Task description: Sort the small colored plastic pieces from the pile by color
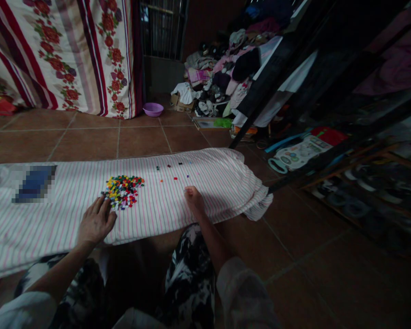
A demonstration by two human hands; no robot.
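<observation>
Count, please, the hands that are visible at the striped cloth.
2: the left hand at the near-left edge of the coloured heap, the right hand near the scattered pieces. No others show.

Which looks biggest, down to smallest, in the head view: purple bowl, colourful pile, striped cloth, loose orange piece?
Striped cloth
Colourful pile
Purple bowl
Loose orange piece
The bowl is farther away, so its real size beside the pile is unsure.
</observation>
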